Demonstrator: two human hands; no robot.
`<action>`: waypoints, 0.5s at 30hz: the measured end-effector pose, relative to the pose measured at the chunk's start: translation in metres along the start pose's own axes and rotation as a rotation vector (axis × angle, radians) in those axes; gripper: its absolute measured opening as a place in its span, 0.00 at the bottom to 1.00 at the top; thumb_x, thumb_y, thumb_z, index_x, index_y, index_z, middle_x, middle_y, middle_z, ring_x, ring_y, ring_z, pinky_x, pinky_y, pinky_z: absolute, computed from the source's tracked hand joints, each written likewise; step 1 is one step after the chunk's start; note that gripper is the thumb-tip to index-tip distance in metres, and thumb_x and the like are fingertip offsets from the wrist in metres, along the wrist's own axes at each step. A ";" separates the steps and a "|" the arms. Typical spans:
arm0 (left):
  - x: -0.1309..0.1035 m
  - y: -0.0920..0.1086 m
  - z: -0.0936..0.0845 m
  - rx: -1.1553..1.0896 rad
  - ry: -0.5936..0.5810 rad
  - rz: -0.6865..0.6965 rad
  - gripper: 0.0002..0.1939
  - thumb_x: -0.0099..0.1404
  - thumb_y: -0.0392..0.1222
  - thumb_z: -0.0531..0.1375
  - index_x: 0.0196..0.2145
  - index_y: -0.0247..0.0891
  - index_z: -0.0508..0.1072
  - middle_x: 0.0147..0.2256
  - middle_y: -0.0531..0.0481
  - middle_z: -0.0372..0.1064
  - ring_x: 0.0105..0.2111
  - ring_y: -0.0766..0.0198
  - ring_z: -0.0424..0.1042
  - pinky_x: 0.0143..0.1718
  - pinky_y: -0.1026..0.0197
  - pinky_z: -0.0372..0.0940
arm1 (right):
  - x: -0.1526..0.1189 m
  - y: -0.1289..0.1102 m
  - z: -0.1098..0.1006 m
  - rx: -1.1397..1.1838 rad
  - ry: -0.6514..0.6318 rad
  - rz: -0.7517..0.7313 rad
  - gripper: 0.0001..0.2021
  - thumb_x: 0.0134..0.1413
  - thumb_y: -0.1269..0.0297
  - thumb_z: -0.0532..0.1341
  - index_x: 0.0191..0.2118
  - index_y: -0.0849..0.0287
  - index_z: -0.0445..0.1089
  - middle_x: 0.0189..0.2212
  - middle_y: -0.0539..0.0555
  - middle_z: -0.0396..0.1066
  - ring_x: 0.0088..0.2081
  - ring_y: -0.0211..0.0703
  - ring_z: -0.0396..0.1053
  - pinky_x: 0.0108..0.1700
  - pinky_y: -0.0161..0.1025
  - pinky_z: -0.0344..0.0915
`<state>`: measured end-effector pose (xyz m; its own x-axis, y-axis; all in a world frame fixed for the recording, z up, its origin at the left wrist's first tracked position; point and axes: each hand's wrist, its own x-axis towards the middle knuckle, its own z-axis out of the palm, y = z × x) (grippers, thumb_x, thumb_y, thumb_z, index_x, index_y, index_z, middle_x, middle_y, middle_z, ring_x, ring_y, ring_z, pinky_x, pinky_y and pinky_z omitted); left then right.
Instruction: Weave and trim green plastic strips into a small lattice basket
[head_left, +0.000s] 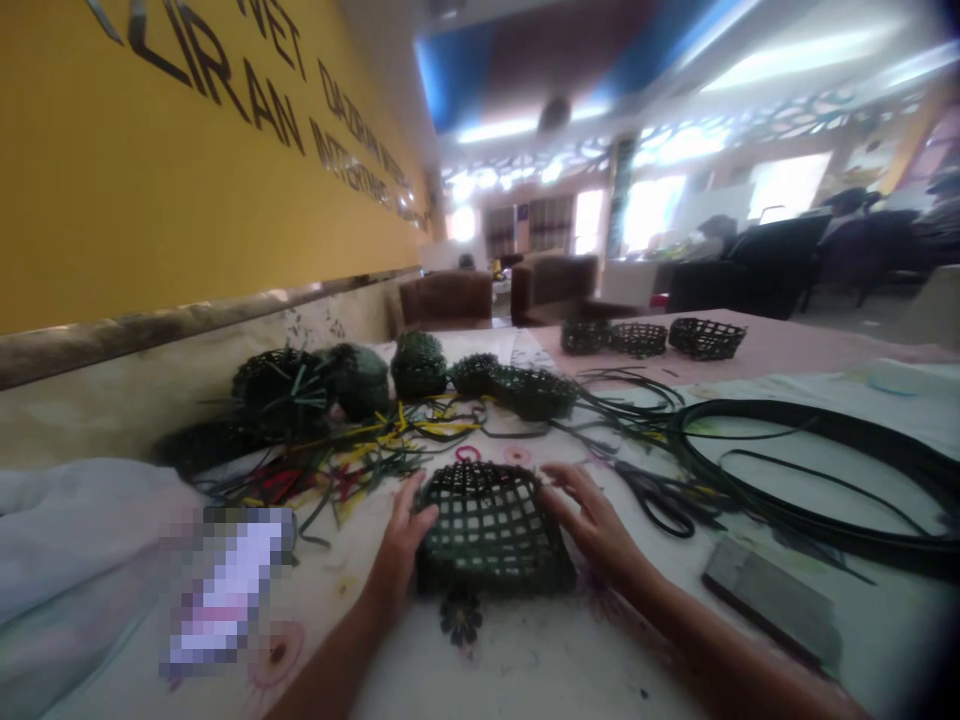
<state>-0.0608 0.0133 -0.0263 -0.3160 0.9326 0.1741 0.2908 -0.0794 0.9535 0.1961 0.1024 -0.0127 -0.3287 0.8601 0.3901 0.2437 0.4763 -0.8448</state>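
Green, woven in open mesh: steadies one basket (491, 520) between left hand (403, 535) and right hand (600, 525), touching along both sides with fingers loosely spread and unclenched. At left, lays the thumb over the near side edge; at right, reaches in with extended fingers against the opposite edge. Counts two hands on one basket, then eight other baskets beyond: five in a row at left and centre (532, 392), three at the far right (707, 339). Counts also one pair of scissors (664, 505), one grey block (776, 600), one large coil (750, 410) and one pink ring (468, 453); cannot count the tangled strips (397, 430), green, yellow and red. Places the basket directly between the palms, on the flowered cloth (495, 680), with the ring just beyond the top edge. Puts the scissors, block and coil to the right of the right hand, strips beyond and to the left. Blurs too much to tell the finer weave.
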 end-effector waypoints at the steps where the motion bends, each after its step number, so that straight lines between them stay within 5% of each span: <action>1: 0.000 0.000 0.001 0.002 -0.005 -0.005 0.29 0.67 0.49 0.52 0.65 0.46 0.58 0.64 0.47 0.58 0.62 0.53 0.61 0.58 0.51 0.62 | 0.000 0.001 0.001 0.004 -0.015 -0.035 0.24 0.59 0.48 0.56 0.54 0.58 0.68 0.54 0.61 0.68 0.55 0.54 0.65 0.56 0.51 0.63; 4: -0.001 -0.002 0.000 0.022 -0.022 -0.017 0.30 0.65 0.43 0.52 0.65 0.47 0.58 0.62 0.48 0.61 0.61 0.53 0.62 0.58 0.50 0.61 | 0.000 0.004 0.003 0.062 -0.140 -0.028 0.26 0.60 0.51 0.56 0.61 0.55 0.62 0.63 0.59 0.60 0.63 0.53 0.58 0.62 0.53 0.57; 8: -0.004 0.004 -0.004 0.068 -0.084 -0.015 0.33 0.60 0.38 0.54 0.63 0.45 0.62 0.61 0.47 0.61 0.61 0.53 0.61 0.60 0.50 0.59 | 0.002 -0.001 -0.007 0.056 -0.155 -0.004 0.21 0.58 0.55 0.57 0.54 0.56 0.71 0.56 0.59 0.69 0.58 0.55 0.64 0.61 0.55 0.58; 15: -0.002 0.029 -0.015 0.075 -0.118 -0.041 0.29 0.62 0.48 0.55 0.60 0.38 0.67 0.63 0.42 0.58 0.64 0.49 0.55 0.64 0.46 0.50 | 0.012 -0.015 -0.032 -0.114 -0.269 0.037 0.22 0.56 0.46 0.59 0.49 0.56 0.75 0.48 0.60 0.75 0.50 0.58 0.71 0.53 0.53 0.66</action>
<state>-0.0652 0.0037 0.0044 -0.2218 0.9699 0.1006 0.3479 -0.0177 0.9374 0.2177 0.1117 0.0168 -0.5442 0.8050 0.2361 0.3559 0.4764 -0.8040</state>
